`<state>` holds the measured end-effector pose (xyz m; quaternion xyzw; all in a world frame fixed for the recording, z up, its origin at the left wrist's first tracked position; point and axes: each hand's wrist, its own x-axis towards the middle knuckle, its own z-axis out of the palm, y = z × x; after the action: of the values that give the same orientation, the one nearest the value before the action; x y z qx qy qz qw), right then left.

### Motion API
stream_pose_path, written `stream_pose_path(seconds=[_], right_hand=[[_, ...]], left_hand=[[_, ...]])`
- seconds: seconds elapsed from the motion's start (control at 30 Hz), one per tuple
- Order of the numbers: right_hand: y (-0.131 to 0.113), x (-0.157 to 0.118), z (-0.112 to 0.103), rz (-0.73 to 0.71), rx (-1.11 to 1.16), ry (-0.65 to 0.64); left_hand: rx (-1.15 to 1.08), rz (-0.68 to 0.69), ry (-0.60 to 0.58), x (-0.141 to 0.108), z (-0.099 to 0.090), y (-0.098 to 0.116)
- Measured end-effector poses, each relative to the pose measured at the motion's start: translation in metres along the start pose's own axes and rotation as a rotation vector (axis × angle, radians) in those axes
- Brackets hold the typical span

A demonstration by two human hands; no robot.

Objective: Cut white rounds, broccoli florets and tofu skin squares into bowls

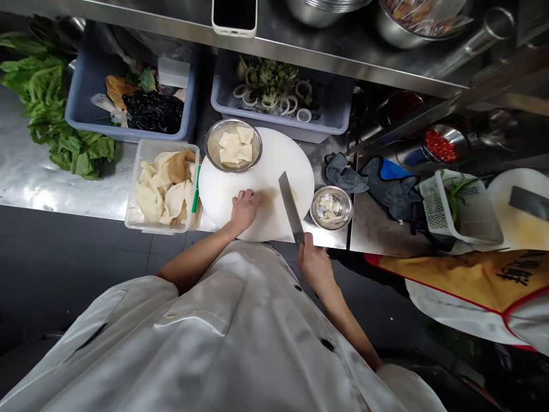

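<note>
A round white cutting board [274, 154] lies on the steel counter. My left hand [245, 210] rests on its near left part, fingers curled down; whatever is under them is hidden. My right hand [316, 262] is wrapped around the handle of a cleaver [290, 206], whose blade stretches over the board's right side, apart from my left hand. At the board's back left stands a metal bowl [211, 154] with pale, flat squarish pieces [234, 144]. Right of the board, a smaller metal bowl [314, 216] contains pale scraps [330, 209].
Left of the board is a clear plastic tub [132, 206] of pale pieces. Blue-grey bins [128, 133] and leafy greens [77, 137] stand behind. A phone [234, 32] lies on the overhead shelf [171, 43]. Dark gloves [390, 186] lie rightward; another person's yellow apron [463, 280] is beyond.
</note>
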<state>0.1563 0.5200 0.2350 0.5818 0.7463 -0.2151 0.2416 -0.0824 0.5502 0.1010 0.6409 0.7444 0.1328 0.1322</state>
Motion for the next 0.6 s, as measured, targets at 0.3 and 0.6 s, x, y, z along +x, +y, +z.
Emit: stream_pose_path(seconds=[0.3,0.6], right_hand=[[-0.031,-0.001,-0.010,-0.092,-0.063,-0.220],[-0.027,0.030,0.003,-0.152,-0.053,-0.185]], left_hand=[[0.120,0.179,0.017,-0.001,-0.003,-0.010],[0.042,0.190,-0.007,-0.001,0.007,-0.014]])
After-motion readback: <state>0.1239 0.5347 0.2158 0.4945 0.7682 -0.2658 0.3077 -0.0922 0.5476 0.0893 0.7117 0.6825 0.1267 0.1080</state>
